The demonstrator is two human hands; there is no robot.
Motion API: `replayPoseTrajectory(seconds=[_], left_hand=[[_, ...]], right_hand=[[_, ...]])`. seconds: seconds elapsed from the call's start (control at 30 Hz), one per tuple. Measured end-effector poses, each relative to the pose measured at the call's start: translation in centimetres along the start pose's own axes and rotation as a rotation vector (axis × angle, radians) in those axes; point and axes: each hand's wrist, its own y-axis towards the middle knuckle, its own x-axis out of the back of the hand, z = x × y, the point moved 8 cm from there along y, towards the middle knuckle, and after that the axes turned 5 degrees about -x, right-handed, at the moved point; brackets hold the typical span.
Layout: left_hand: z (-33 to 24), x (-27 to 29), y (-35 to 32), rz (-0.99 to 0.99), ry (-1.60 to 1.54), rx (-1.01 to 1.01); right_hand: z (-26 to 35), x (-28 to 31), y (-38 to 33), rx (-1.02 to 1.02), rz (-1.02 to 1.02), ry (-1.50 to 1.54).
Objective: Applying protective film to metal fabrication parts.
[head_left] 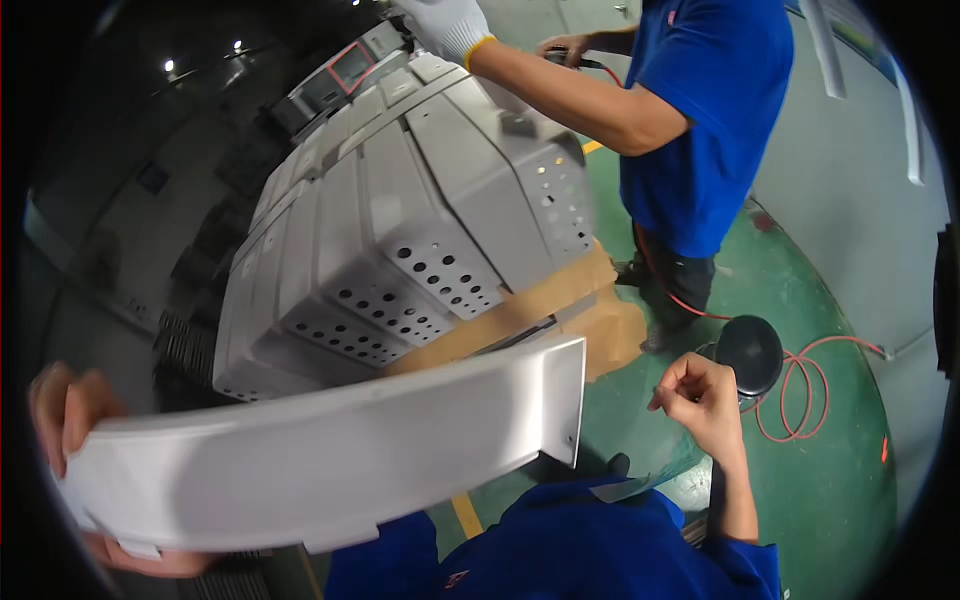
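Green painted floor (830,470) fills the right half of the view; far left is dark and blurred, only ceiling lights and dim racks to be made out.

Left hand (70,440) at the left edge: fingers curled round the end of a long white sheet-metal panel (320,465), thumb side up, grip closed on it. Lower fingers show below the panel's edge; the palm is hidden behind the metal and the rim cuts off the wrist. Panel runs across the lower frame, bowed by the lens, its right end folded into a short flange with small holes. Held in the air, close to the chest, in front of the stack.

Behind it: stack of grey perforated metal housings (400,220) lying tilted, rows of round holes on their faces. Base hidden by the panel. Brown cardboard (560,300) under their right side, partly covered.

Top centre: a co-worker's white-gloved hand (445,25) rests on the top of the stack; the frame cuts off the fingertips. Bare forearm and blue shirt (705,110) follow to the right; the other hand holds something small, too blurred to name.

Right hand (700,395): raised, loose fist, fingers folded in, holding nothing visible, well clear of the panel. Black round stool (750,350) just beyond it, red cable (800,385) coiled on the floor beside.
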Motion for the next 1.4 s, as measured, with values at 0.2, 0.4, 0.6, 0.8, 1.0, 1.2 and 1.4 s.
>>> replayPoseTrajectory(seconds=[0.2,0.4,0.6,0.8,1.0,1.2,1.4], left_hand=[[-0.8,0.6,-6.5,-0.035,0.002,-0.058],[-3.9,1.0,-8.6,0.053,-0.014,-0.066],[-7.1,4.7,-9.8,-0.074,-0.042,-0.165],[-9.3,5.0,-10.4,-0.066,-0.134,-0.172],[-10.6,4.1,-10.8,-0.097,-0.214,-0.16],[-11.0,2.2,-11.0,-0.182,-0.414,-0.141],[-11.0,0.4,-11.4,-0.364,-0.748,-0.18]], right_hand=[[2.0,-2.6,-1.6,0.276,-0.319,0.21],[5.3,-8.7,-1.3,0.477,-0.351,0.193],[5.9,-11.6,-1.7,0.667,-0.528,0.107],[6.6,-12.9,-2.8,0.731,-0.633,0.019],[7.1,-13.2,-3.7,0.79,-0.657,-0.003],[7.5,-12.9,-4.3,0.841,-0.673,-0.028],[7.9,-12.7,-5.4,0.887,-0.727,-0.11]])
